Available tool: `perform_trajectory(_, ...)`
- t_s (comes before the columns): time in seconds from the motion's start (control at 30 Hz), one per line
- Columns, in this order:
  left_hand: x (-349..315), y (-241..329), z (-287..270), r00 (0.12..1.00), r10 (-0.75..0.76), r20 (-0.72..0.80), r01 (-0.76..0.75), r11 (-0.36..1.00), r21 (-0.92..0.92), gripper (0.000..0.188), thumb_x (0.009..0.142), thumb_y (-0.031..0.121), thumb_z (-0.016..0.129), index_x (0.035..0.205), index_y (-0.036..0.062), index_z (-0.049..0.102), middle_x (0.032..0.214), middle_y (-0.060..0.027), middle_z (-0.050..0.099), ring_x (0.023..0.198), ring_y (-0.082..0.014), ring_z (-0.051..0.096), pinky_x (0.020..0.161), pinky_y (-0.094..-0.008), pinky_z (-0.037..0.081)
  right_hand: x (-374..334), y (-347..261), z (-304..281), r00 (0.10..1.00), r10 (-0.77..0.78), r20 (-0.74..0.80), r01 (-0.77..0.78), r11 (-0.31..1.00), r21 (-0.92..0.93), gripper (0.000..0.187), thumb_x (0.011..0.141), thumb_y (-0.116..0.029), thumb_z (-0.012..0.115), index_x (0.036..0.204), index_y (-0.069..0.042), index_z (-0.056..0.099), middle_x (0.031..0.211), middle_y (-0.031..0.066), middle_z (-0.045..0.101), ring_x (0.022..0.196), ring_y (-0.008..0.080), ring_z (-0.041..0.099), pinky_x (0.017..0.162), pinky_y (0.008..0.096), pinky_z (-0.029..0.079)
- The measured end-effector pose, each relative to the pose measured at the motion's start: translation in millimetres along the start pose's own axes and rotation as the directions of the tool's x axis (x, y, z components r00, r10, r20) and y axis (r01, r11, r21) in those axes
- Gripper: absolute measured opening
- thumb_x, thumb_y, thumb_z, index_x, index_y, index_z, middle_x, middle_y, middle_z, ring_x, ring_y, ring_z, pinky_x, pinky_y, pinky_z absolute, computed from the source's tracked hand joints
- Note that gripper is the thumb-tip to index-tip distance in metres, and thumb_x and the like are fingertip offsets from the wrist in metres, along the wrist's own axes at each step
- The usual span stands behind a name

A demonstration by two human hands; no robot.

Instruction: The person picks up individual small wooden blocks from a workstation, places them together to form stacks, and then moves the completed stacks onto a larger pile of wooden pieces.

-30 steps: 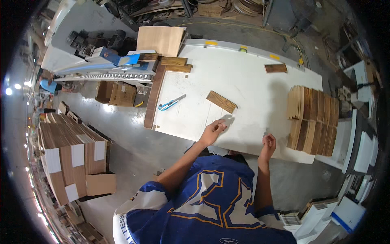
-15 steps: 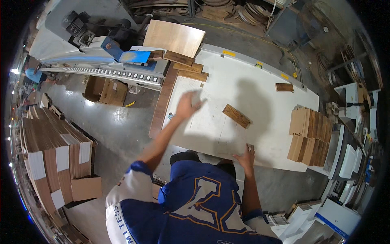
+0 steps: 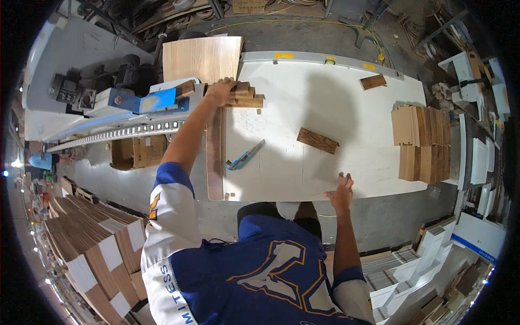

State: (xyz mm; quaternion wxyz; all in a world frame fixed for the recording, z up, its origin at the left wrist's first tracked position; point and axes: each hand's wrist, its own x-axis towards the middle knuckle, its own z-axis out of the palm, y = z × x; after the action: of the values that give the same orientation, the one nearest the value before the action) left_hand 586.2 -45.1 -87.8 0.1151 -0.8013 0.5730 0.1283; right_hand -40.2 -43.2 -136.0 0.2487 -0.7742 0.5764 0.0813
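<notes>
At the far left corner of the white-topped table [image 3: 281,173], my left hand [image 3: 220,91] reaches over a small pile of brown wooden strips [image 3: 246,101]. Its fingers are bent round the end of a wooden strip, most of which the hand hides. My right hand [image 3: 341,193] rests at the table's near edge with its fingers apart, holding nothing. A single dark-grained wooden block [image 3: 318,141] lies slantwise in the middle of the table, beyond my right hand. Nearer my left arm lies a blue utility knife [image 3: 245,155] with its blade out.
Stacked wooden blocks [image 3: 425,143] stand at the table's right end. One more block [image 3: 373,82] lies near the far metal rail [image 3: 303,58]. A machine with a blue plate [image 3: 158,100] and a wood-grain panel [image 3: 200,57] adjoin the far left. A cardboard box [image 3: 138,153] sits on the floor.
My left hand has moved away from me and left, from above the tabletop to the wooden strips, uncovering the utility knife. My right hand stays at the near edge. My view has turned slightly.
</notes>
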Motion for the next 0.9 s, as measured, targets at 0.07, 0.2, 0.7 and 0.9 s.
perform_trajectory(0.07, 2, 1, 7, 0.994, 0.038, -0.098, -0.040, 0.999, -0.019, 0.107, 0.068, 0.046, 0.095, 0.157, 0.0130, 0.045, 0.161, -0.0109, 0.046, 0.145, -0.0354, 0.046, 0.124, -0.0459, 0.037, -2, 6, 2, 0.999, 0.022, -0.037, -0.022, 1.000, -0.011, 0.115, 0.066, -0.021, 0.099, 0.161, -0.013, 0.036, 0.169, 0.0239, 0.025, 0.152, 0.0549, 0.030, 0.118, 0.0578, 0.042)
perform_trajectory(0.2, -16, -70, -11, 0.979, -0.117, -0.168, 0.116, 0.993, -0.016, 0.113, 0.066, 0.051, 0.095, 0.159, 0.0136, 0.043, 0.160, -0.0122, 0.048, 0.149, -0.0374, 0.042, 0.126, -0.0498, 0.032, -1, 4, 1, 0.998, 0.015, -0.062, -0.019, 0.999, -0.051, 0.114, 0.064, -0.020, 0.100, 0.159, -0.014, 0.038, 0.166, 0.0221, 0.029, 0.150, 0.0549, 0.032, 0.116, 0.0571, 0.044)
perform_trajectory(0.7, 6, 0, -29, 0.999, -0.007, -0.052, 0.002, 0.994, -0.106, 0.088, 0.093, 0.064, 0.067, 0.156, 0.0059, 0.045, 0.145, -0.0229, 0.060, 0.137, -0.0416, 0.055, 0.113, -0.0488, 0.048, 3, -1, -3, 0.999, -0.003, -0.051, 0.001, 0.999, -0.045, 0.114, 0.062, -0.021, 0.100, 0.158, -0.014, 0.039, 0.166, 0.0201, 0.028, 0.149, 0.0523, 0.035, 0.115, 0.0546, 0.045)
perform_trajectory(0.9, 5, 23, -1, 0.993, 0.089, 0.071, -0.082, 0.992, -0.099, 0.104, 0.079, 0.041, 0.090, 0.160, 0.0044, 0.035, 0.159, -0.0177, 0.050, 0.144, -0.0363, 0.050, 0.116, -0.0474, 0.046, -1, 7, 7, 0.996, 0.019, -0.089, -0.022, 0.999, -0.035, 0.115, 0.060, -0.021, 0.101, 0.157, -0.014, 0.039, 0.167, 0.0205, 0.028, 0.150, 0.0523, 0.035, 0.115, 0.0558, 0.044)
